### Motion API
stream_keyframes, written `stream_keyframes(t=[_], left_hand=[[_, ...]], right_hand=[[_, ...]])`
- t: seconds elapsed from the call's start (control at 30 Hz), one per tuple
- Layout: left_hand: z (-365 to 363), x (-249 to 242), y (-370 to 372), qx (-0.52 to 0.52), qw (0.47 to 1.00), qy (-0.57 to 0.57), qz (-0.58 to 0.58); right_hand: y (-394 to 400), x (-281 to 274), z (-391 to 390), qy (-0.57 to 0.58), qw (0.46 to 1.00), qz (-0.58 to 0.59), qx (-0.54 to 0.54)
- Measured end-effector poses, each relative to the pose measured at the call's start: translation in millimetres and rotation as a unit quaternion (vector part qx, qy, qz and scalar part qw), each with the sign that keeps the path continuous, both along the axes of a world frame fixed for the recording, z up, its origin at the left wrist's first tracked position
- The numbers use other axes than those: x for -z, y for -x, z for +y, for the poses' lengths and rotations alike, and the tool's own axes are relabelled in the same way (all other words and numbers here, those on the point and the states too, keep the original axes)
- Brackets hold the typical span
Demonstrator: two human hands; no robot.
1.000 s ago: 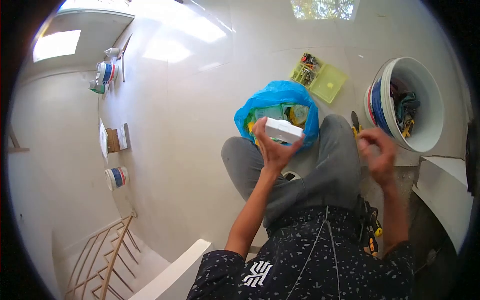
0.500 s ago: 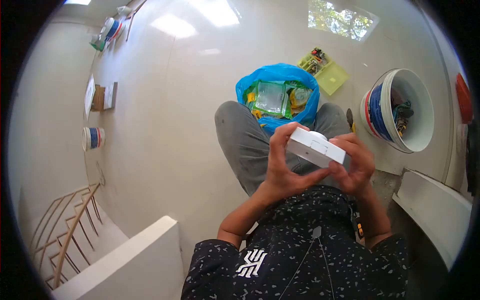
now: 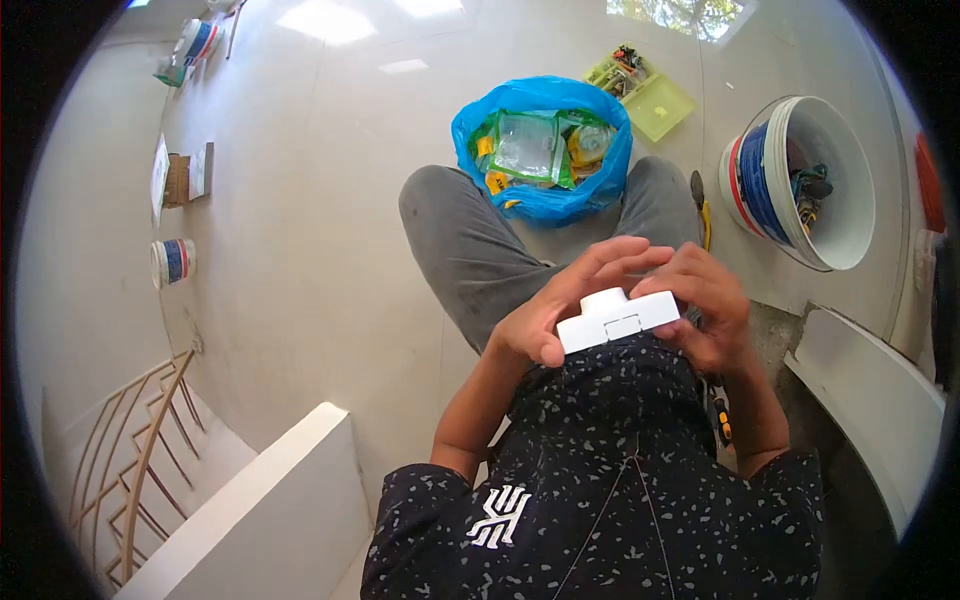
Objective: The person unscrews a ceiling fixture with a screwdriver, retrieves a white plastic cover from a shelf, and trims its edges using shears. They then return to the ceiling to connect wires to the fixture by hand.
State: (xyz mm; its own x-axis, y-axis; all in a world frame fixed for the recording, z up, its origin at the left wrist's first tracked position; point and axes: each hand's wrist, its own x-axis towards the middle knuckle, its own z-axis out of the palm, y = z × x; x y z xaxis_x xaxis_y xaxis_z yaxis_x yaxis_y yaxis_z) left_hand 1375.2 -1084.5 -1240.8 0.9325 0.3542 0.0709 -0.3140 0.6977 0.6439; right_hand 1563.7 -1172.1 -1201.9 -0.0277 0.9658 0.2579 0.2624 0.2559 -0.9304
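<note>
Because opposed grips likely steady it, the half-curled left hand [image 3: 572, 293] and right hand [image 3: 712, 305] hold the white device [image 3: 625, 322] between them; beyond it gapes the blue bag [image 3: 572, 207].

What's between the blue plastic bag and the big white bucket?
Between the blue plastic bag and the blue-banded white bucket, the head view shows your grey-trousered right knee and a yellow-handled, dark-ended tool.

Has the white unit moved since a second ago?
Yes. Judged against the blue bag on the floor, the white unit has moved back toward the black shirt.
</note>
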Motion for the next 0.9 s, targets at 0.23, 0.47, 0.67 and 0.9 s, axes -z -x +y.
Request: stream_keyframes(t=[0.23, 0.47, 0.67, 0.9], left_hand=[[1.5, 10.1, 0.9, 0.039, 0.999, -0.006, 0.031], [10.2, 13.5, 3.8, -0.020, 0.996, -0.084, 0.032], [22.3, 7.0, 15.8, -0.057, 0.983, -0.161, 0.063], [22.5, 4.3, 19.9, -0.089, 0.982, -0.146, 0.078]], right_hand=[[-10.5, 13.3, -4.2, -0.070, 0.986, -0.085, 0.128], [-229.9, 95.2, -37.9, 0.112, 0.733, -0.376, 0.555], [-364.5, 224.8, -76.2, 0.501, 0.674, -0.360, 0.406], [-368.9, 240.6, -81.6, 0.551, 0.704, -0.125, 0.430]])
